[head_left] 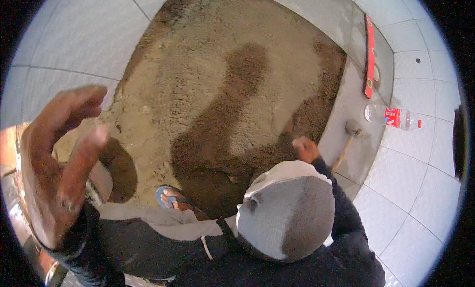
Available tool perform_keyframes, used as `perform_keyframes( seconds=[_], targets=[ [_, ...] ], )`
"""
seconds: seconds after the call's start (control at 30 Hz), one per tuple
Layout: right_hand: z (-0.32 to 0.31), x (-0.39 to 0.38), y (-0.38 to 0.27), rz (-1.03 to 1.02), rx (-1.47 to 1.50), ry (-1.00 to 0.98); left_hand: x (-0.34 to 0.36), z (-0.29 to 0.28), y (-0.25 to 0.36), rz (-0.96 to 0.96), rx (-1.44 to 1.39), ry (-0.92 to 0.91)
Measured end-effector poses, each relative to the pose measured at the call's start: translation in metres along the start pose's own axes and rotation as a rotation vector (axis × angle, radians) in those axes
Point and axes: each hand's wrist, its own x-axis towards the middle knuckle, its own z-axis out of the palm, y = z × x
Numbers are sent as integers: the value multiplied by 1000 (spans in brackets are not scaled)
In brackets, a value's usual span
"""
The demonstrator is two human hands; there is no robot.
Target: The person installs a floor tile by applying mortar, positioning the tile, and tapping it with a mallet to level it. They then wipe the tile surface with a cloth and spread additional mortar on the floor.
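Observation:
My left hand [64, 158] is raised at the left, close to the camera, with nothing in its grasp. Its fingers curl toward the right and stand apart from the thumb. Below it lies a bed of damp sand or mortar [198, 89], patched with dark shadows. My right hand is out of view. In front of me crouches a co-worker in a grey-and-white cap [292, 213] and dark top. That person's hand [307, 149] is over the dark right part of the bed; the cap and arm hide some of what is there.
A red spirit level [369, 57] lies along the right side. Nearby are a clear bottle with a red label [393, 118] and a mallet with a wooden handle [345, 152]. White tiles [89, 35] border the bed. The co-worker's sandaled foot [172, 196] rests on it.

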Motion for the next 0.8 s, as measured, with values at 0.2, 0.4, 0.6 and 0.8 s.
perform_keyframes(
  seconds=[0.2, 0.4, 0.6, 0.8],
  targets=[
    [27, -77, 32, 94, -44, 405, 54, 43, -40, 48, 9, -389],
    [122, -86, -68, 180, 559, -151, 47, 55, -43, -4, 92, -571],
    [21, -58, -182, -325, -506, -737, -38, 87, -76, -249, -257, -522],
    [-186, -169, -318, 199, -394, -539, -182, -34, -31, -371, -229, -441]
  ],
)
